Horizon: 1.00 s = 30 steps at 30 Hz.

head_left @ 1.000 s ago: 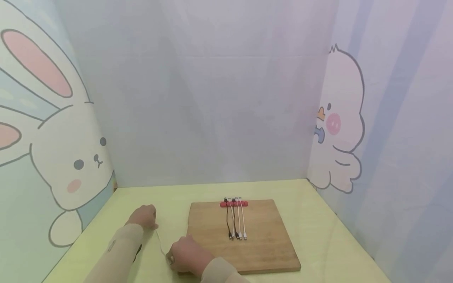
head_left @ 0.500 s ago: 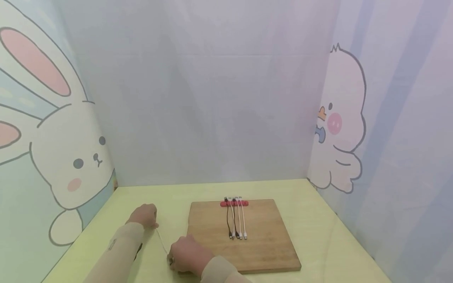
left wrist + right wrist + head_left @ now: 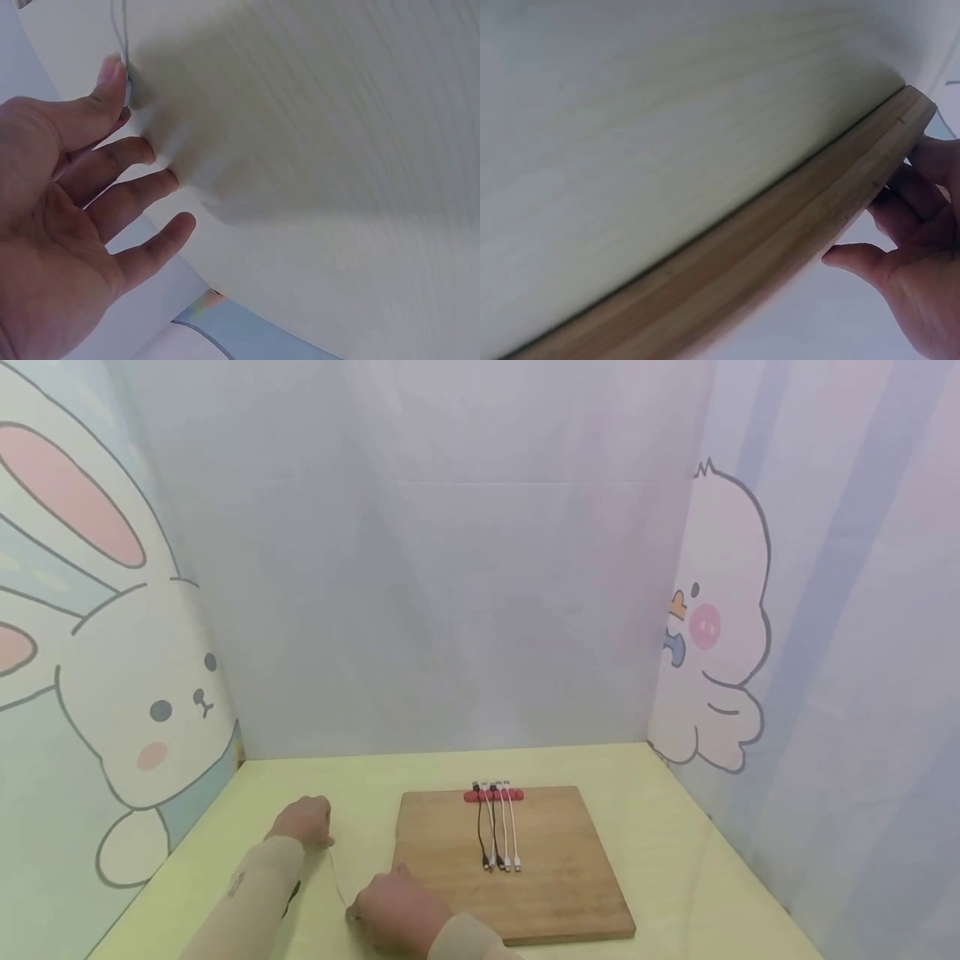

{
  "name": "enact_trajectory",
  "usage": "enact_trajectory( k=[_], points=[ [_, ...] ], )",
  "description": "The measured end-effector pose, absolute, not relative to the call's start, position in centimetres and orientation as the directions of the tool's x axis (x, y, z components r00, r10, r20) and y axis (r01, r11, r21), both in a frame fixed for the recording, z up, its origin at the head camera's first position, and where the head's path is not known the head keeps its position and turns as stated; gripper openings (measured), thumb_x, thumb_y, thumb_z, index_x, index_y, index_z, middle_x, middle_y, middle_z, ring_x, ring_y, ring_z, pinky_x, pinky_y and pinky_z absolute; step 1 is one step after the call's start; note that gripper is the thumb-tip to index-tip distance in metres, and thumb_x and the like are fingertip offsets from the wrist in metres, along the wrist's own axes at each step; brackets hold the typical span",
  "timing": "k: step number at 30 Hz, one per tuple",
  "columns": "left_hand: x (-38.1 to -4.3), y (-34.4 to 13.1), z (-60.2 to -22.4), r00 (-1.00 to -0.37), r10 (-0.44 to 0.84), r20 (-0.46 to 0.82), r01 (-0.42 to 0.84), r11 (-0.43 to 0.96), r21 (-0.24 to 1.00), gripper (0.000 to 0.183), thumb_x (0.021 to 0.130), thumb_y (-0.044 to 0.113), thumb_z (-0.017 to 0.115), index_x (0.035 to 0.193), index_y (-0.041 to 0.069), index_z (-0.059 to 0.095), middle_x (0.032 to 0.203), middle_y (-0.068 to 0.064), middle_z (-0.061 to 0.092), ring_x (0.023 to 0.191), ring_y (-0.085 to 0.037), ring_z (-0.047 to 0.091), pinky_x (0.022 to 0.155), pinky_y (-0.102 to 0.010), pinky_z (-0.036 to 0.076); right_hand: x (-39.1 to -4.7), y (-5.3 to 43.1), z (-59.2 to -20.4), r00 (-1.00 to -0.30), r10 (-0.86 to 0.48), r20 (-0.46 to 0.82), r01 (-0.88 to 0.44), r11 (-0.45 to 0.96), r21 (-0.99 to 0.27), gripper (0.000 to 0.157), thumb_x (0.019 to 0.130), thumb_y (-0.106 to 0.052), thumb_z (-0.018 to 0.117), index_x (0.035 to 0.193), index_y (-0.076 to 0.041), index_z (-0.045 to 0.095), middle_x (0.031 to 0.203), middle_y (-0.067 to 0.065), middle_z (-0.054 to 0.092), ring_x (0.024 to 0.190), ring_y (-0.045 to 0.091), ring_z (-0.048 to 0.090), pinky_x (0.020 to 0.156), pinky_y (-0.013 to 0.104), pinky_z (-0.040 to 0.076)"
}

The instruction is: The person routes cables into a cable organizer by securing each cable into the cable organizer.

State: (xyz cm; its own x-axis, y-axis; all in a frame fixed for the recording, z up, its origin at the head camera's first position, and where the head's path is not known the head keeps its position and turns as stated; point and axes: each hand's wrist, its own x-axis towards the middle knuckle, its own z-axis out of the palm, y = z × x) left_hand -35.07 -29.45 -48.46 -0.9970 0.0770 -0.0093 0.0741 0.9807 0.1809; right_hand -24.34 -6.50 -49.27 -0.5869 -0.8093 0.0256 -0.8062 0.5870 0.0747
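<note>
A thin white charging cable [image 3: 334,877] runs between the two hands, left of the wooden board. The left hand [image 3: 303,821] pinches its far end; in the left wrist view, thumb and index finger hold the pale connector [image 3: 127,93] over the table while the other fingers spread, slightly bent. At the board's near left corner, the right hand [image 3: 401,906] has curled fingers, with the cable's near end meeting its fingertips. In the right wrist view, the board's edge [image 3: 742,247] hides part of this hand [image 3: 919,240], including its grip on the cable.
The wooden cutting board [image 3: 555,893] lies on the pale yellow table [image 3: 675,860]. Near its far edge, a red cable holder [image 3: 471,796] carries several black and white cables [image 3: 514,835] side by side. Fabric walls [image 3: 450,610] with cartoon animals enclose the table.
The cable pulls straighter half a second ago, then bows slightly now. The right fingertips shift a little left and toward the body. The left hand stays in place.
</note>
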Motion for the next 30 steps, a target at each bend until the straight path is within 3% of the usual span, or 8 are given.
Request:
enact_trajectory(
  k=[5,9,18,24,30],
  points=[
    [-35.0,-29.3,-48.2,-0.997,0.081,-0.005,0.079,0.983,0.168,0.025,0.073,0.017,0.084,0.079,0.008,0.062,0.071,-0.002,0.062,0.065,-0.019,0.056,0.064,-0.042,0.051,-24.1,-6.4,-49.7,-0.542,-0.84,0.025,-0.825,0.538,0.174,0.012,0.087,-0.026,0.07,0.087,-0.038,0.066,0.06,-0.015,0.052,0.055,0.004,0.042,0.068,0.031,0.041],
    [-35.2,-29.2,-48.1,-0.997,0.083,-0.003,0.081,0.983,0.165,0.025,0.072,0.018,0.085,0.079,0.008,0.062,0.071,-0.001,0.063,0.065,-0.019,0.057,0.064,-0.042,0.051,-24.2,-6.6,-50.0,-0.51,-0.86,0.015,-0.837,0.5,0.223,0.01,0.088,-0.03,0.068,0.091,-0.039,0.065,0.065,-0.015,0.055,0.057,0.002,0.043,0.063,0.032,0.035],
    [-35.4,-29.9,-48.6,-0.997,0.072,0.009,0.072,0.984,0.165,0.027,0.071,0.02,0.085,0.077,0.009,0.061,0.07,0.0,0.062,0.064,-0.019,0.055,0.061,-0.039,0.049,-24.3,-6.8,-50.0,-0.499,-0.866,0.026,-0.848,0.494,0.194,0.011,0.089,-0.027,0.068,0.093,-0.037,0.067,0.066,-0.014,0.057,0.059,0.001,0.044,0.061,0.032,0.033],
    [-35.2,-29.8,-48.6,-0.996,0.088,-0.027,0.082,0.979,0.185,0.023,0.074,0.018,0.082,0.081,0.008,0.063,0.074,-0.001,0.064,0.067,-0.019,0.058,0.066,-0.041,0.051,-24.6,-6.1,-50.2,-0.478,-0.878,0.014,-0.857,0.47,0.21,0.01,0.091,-0.025,0.065,0.091,-0.034,0.063,0.067,-0.015,0.054,0.059,0.002,0.042,0.063,0.03,0.038],
    [-35.3,-29.2,-48.5,-0.993,0.11,-0.029,0.104,0.982,0.16,0.022,0.075,0.017,0.08,0.083,0.008,0.062,0.077,-0.003,0.065,0.069,-0.019,0.059,0.064,-0.042,0.051,-25.1,-5.0,-49.8,-0.449,-0.893,0.031,-0.868,0.444,0.222,0.022,0.088,-0.031,0.07,0.109,-0.031,0.064,0.086,-0.017,0.064,0.071,-0.003,0.049,0.066,0.021,0.036]
  ],
)
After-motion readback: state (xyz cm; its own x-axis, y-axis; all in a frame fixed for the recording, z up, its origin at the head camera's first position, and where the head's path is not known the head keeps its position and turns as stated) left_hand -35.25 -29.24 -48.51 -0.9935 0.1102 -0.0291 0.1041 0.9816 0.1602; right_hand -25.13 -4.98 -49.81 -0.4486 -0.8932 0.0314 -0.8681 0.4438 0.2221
